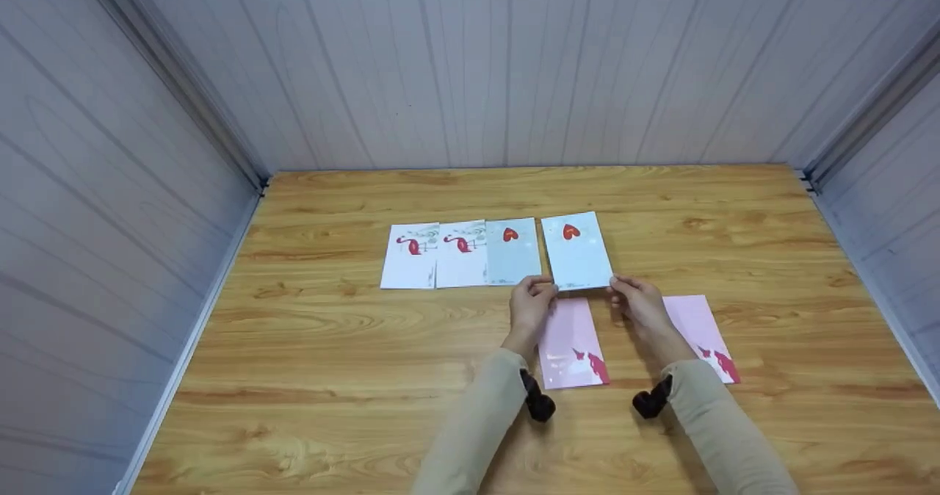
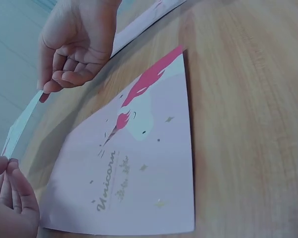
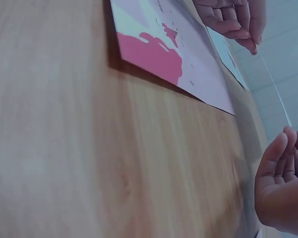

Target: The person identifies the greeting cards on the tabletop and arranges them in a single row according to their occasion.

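Note:
A thin light blue card (image 1: 580, 256) with a red heart is held by both hands at its near corners, lifted off the table in the wrist views. My left hand (image 1: 532, 305) pinches its near left corner between thumb and fingers. At the near right corner, the thumb and fingertips of my right hand (image 1: 645, 310) grip the edge. Below the left hand lies a pink unicorn card (image 1: 569, 344), its gold "Unicorn" lettering readable in the left wrist view. Another pink unicorn card (image 1: 698, 333) lies beside the right forearm, partly covered by it.
Left of the held card, a matching heart card (image 1: 512, 260) and two white flamingo cards (image 1: 461, 264) form a row on the wooden table (image 1: 308, 370). Panelled walls (image 1: 470, 69) enclose the back and both sides. A black band with a small device (image 1: 540, 405) sits on each wrist.

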Demonstrator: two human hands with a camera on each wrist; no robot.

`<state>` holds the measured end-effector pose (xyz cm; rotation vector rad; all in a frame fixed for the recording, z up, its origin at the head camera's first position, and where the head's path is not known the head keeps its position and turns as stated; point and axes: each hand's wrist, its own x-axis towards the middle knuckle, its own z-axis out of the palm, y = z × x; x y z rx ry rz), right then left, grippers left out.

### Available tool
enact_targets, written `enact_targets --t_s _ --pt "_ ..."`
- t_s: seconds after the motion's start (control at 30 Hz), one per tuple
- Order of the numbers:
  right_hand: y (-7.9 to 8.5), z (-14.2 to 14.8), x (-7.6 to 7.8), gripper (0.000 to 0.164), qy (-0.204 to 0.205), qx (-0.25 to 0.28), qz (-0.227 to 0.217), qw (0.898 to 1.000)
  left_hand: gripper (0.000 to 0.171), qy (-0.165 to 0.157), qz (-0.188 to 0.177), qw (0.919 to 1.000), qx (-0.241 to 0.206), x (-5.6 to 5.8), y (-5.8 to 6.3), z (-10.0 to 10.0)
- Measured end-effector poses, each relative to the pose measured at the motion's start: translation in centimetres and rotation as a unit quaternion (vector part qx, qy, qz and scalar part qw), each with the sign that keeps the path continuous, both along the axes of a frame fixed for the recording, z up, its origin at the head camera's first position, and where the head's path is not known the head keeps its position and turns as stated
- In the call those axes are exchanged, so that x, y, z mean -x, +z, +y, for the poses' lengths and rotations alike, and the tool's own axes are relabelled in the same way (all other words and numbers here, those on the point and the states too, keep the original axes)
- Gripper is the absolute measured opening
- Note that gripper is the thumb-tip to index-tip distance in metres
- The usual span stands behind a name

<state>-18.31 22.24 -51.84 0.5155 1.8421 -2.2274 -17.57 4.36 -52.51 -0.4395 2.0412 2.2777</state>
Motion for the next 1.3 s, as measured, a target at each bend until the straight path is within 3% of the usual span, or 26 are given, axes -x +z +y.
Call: enact_targets --t_s 0.13,0.33,0.63,1.3 --pt "-0.2 -0.5 0.6 0.023 0.001 -0.017 -0.02 1.0 0.01 0.012 -0.003 0.9997 0.023 0.3 -0.1 -0.2" --pt "-0.3 -1.0 1.4 0.024 -0.01 -0.035 -0.027 0.999 0.015 -0.004 -0.01 0.9977 0.067 0.5 -0.2 -0.5" --pt "-0.2 -1.7 2.2 0.034 0.007 -0.098 -0.036 0.994 0.026 -0.038 -0.022 0.9986 0.031 0.8 -0.2 -0.8" --pt "-0.4 -2.5 2.2 0.032 0.014 -0.186 -0.018 0.982 0.034 -0.062 -0.047 0.9968 0.019 0.9 0.1 -1.0"
